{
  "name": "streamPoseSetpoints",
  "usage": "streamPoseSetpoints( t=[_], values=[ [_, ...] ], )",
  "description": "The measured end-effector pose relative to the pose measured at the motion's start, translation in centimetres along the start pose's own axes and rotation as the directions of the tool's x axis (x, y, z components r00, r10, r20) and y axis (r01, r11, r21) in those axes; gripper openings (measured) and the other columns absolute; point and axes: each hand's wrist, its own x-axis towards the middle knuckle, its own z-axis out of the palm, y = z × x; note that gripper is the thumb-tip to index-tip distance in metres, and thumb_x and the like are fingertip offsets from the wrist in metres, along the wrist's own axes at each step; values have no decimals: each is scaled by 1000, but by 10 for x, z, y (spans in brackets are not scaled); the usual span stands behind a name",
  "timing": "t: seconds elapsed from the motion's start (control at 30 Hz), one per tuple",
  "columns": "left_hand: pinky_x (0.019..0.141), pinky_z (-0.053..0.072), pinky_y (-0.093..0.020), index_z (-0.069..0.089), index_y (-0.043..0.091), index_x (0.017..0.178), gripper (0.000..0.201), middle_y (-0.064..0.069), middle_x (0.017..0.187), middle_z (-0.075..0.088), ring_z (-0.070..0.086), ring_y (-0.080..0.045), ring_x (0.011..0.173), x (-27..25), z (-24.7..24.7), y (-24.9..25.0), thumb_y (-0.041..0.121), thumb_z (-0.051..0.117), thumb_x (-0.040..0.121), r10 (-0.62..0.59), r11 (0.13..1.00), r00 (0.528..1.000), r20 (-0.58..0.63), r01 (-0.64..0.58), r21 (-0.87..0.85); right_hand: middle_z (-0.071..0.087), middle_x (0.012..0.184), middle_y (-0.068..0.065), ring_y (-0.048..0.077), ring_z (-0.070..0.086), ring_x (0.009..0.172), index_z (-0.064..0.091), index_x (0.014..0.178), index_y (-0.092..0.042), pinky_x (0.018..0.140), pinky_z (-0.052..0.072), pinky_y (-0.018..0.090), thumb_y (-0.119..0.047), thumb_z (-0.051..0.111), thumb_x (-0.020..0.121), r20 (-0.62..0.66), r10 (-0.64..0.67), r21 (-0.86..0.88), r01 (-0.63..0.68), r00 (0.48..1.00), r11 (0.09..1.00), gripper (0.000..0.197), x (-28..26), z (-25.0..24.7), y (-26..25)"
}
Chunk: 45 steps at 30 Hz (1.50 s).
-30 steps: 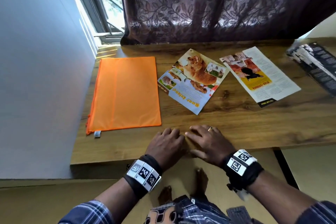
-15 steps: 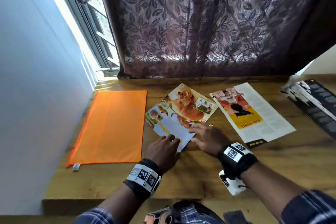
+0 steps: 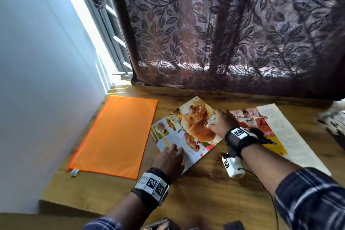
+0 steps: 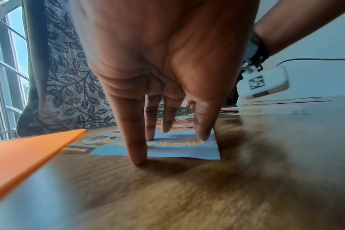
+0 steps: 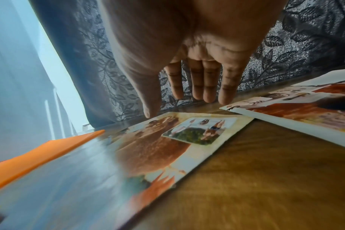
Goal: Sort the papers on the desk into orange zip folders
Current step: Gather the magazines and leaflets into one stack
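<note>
An orange zip folder [image 3: 113, 136] [image 4: 20, 155] [image 5: 39, 155] lies flat and closed at the desk's left. Beside it on the right lies a glossy dog page [image 3: 194, 127] [image 4: 177, 149] [image 5: 158, 147], turned at an angle. My left hand [image 3: 173, 148] [image 4: 167, 140] presses straight fingertips on the page's near blue corner. My right hand [image 3: 214, 117] [image 5: 187, 101] is over the page's right edge, fingers straight and held together; whether they touch the paper is unclear. A second page [image 3: 276, 132] [image 5: 305, 112] with red and yellow print lies farther right.
A dark magazine [image 3: 334, 125] sits at the desk's right edge. A leaf-patterned curtain [image 3: 224, 43] hangs along the back, with a window [image 3: 104, 24] and a white wall [image 3: 37, 80] on the left. Bare wooden desk [image 3: 205, 192] runs along the front.
Both hands left the desk's front edge and moved forward onto the dog page, the right one farther up its right side. The head view has come closer and tilted up.
</note>
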Motion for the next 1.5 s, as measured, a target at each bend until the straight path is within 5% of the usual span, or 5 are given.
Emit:
streamPoseSetpoints(
  t=[0.57,0.77,1.17,1.33,1.5],
  values=[
    [67,39,-38,38,0,141,89,-13,130,40,45,-33,111,27,-21,-7,59,68,81,47,994,996,77,-54,97,57,132,8,29,58,116,50,127,-14,88,46,32,-60,81,65,113,229,92,-240,967,967,84,49,13,9],
    [68,33,-36,35,3,142,93,-12,137,36,47,-30,114,29,-25,-9,57,73,76,85,988,995,59,-92,124,52,79,3,18,50,67,46,76,-22,55,33,27,-64,80,63,96,282,114,-292,955,950,56,47,7,11],
    [66,45,-38,33,9,145,92,-11,144,33,48,-31,115,36,-17,-16,57,73,77,86,992,996,17,-87,87,75,88,12,29,70,82,71,86,-12,74,54,36,-11,72,82,13,148,353,-143,989,925,4,51,-11,25],
    [79,56,-43,24,17,151,88,-9,165,6,39,-35,134,44,-13,-29,61,62,86,84,996,995,-60,-82,28,74,94,11,27,70,86,70,102,-7,84,54,39,-6,66,91,20,108,502,-104,994,859,12,41,-13,30],
    [98,51,-45,28,17,148,82,-9,161,19,30,-32,142,54,-9,-45,61,59,87,27,999,993,-112,-31,-35,73,96,19,27,66,84,66,92,-12,80,51,37,-5,65,91,-61,160,586,-94,985,805,7,30,-21,47]
  ],
)
